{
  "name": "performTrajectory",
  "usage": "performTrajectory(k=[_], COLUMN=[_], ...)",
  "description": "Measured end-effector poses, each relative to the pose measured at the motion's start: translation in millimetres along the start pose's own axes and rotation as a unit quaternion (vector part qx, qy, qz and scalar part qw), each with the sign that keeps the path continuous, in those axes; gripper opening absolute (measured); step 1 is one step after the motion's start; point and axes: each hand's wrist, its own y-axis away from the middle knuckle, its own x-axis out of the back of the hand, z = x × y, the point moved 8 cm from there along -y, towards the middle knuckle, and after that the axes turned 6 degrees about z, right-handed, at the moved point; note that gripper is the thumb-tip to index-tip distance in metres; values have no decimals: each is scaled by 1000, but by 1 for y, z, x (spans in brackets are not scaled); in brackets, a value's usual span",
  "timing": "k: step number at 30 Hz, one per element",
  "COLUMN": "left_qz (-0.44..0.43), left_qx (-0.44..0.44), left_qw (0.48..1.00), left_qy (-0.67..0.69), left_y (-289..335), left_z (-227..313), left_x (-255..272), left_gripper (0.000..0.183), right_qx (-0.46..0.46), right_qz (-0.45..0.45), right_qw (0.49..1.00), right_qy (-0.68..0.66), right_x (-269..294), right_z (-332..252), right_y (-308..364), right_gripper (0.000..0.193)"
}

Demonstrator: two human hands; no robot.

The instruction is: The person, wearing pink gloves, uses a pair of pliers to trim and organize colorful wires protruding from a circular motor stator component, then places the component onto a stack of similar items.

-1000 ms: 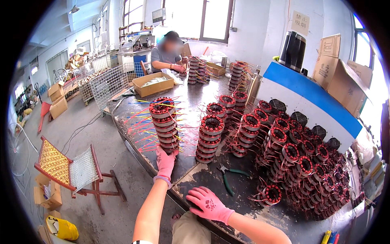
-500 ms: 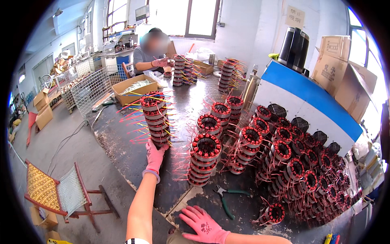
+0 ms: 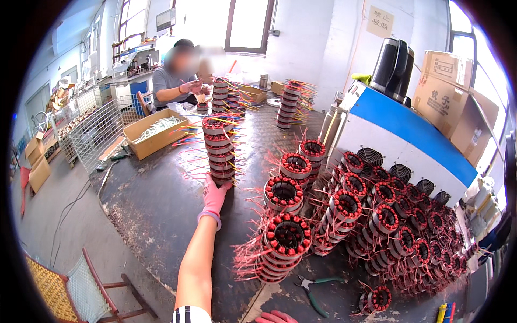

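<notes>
My left hand [image 3: 214, 196], in a pink glove, reaches far over the table and is closed round the base of an upright stack of motor stators [image 3: 219, 144]. Red, yellow and blue wires stick out from both sides of that stack. At the bottom edge my right hand [image 3: 276, 317], also gloved in pink, shows only its fingers, stretched out and holding nothing; the rest is cut off. Diagonal pliers [image 3: 312, 290] with green handles lie beyond it. A row of red-wound stator stacks [image 3: 283, 245] stands right of my left arm.
Many more stators [image 3: 401, 231] crowd the right side, before a blue-and-white cabinet [image 3: 412, 126]. An open carton [image 3: 153, 134] of pale strips lies at the far left edge. Across the dark table [image 3: 161, 199] a co-worker [image 3: 175, 81] handles parts beside other stator stacks [image 3: 288, 105]. A woven chair [image 3: 81, 288] stands lower left.
My left hand has moved the wired stator stack farther away across the table. The view has shifted, and my right hand now shows only its fingers at the bottom edge.
</notes>
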Motion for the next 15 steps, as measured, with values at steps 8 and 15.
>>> performTrajectory(k=[8, 15], left_qz=[-16, -41], left_qx=[-28, -9], left_qw=[999, 999], left_qy=[7, 32], left_y=[-51, -89], left_z=[9, -1], left_x=[-65, -104], left_gripper=[93, 100], right_qx=[-50, -201], right_qz=[-41, 91], right_qw=[998, 779], right_qy=[3, -587], right_x=[-19, -49], right_z=[9, 31], right_y=[5, 22], right_gripper=[63, 60])
